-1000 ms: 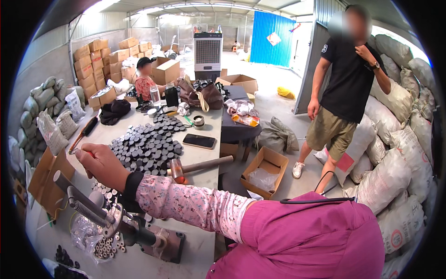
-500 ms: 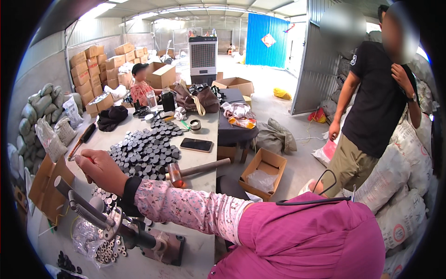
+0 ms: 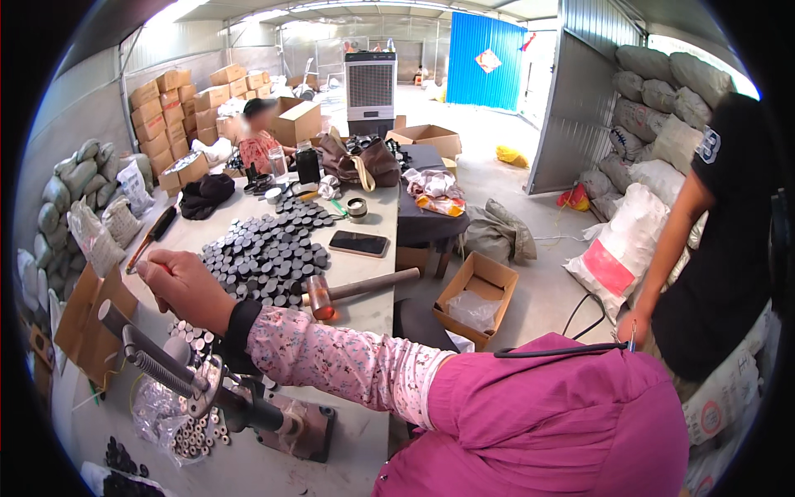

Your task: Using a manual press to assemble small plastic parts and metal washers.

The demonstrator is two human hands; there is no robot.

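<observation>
My right hand (image 3: 189,290), in a dark cuff and floral sleeve, is closed above the worktable near a hand press (image 3: 228,410). A bit of red shows at its curled fingers, but what they grip is mostly hidden. Under the hand stands the press with its spring and metal rods, its base on the tabletop. Beside it lie small pale ring-shaped parts (image 3: 195,435) in a clear plastic bag. Pale round pieces (image 3: 192,335) are partly covered by my wrist. Beyond is a wide heap of grey-black discs (image 3: 261,257). My left hand is out of sight.
A mallet (image 3: 360,291) and a phone (image 3: 358,243) lie near the table's right edge. A long dark-handled tool (image 3: 156,234) lies at left, near an open carton (image 3: 93,327). An open box (image 3: 476,294) is on the floor. Someone in black (image 3: 725,224) stands at right; another person (image 3: 258,145) sits beyond the table.
The standing person has come closer at the right edge, and that person's lowered hand is now beside my magenta clothing. My right hand keeps its place over the press. The view has shifted slightly.
</observation>
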